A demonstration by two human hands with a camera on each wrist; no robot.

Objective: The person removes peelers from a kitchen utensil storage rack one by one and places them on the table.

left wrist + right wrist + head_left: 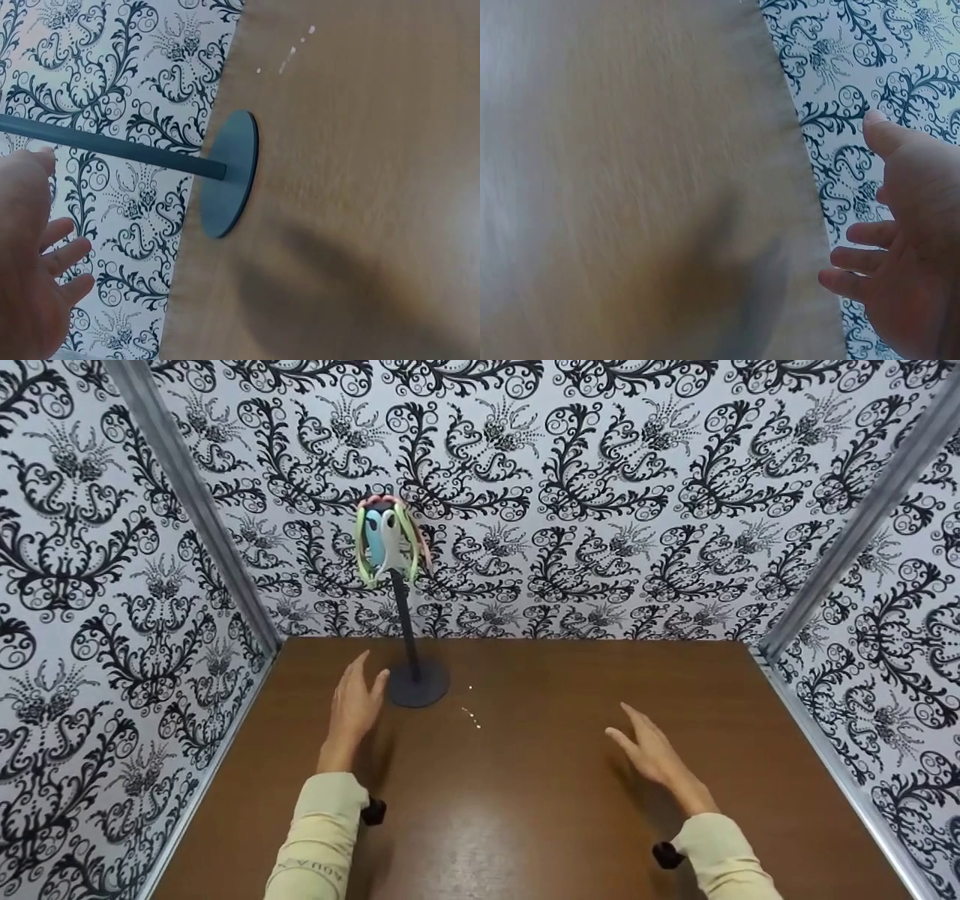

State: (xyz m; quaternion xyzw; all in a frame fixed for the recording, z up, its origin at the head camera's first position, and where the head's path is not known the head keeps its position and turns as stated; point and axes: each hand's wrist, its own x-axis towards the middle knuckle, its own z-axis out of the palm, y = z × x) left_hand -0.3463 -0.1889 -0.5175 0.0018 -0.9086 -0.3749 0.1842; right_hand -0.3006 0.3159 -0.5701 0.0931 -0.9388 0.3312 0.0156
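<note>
Over a glossy brown table (540, 780), left hand (356, 705) and right hand (651, 748) hover, fingers loosely extended.
Near the left, a slender, round-based dark stand (406, 622) bears a blue-and-white piece (391, 544) with green bands (362, 547).

On the pale left sleeve (321, 829), small dark lettering (307, 868), "AQUA" legible, the remainder unclear.

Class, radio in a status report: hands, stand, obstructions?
Left hand empty, beside stand. Right hand empty, farther off. Stand upright, colourful item on top. No obstruction seen between left hand and stand.
</note>
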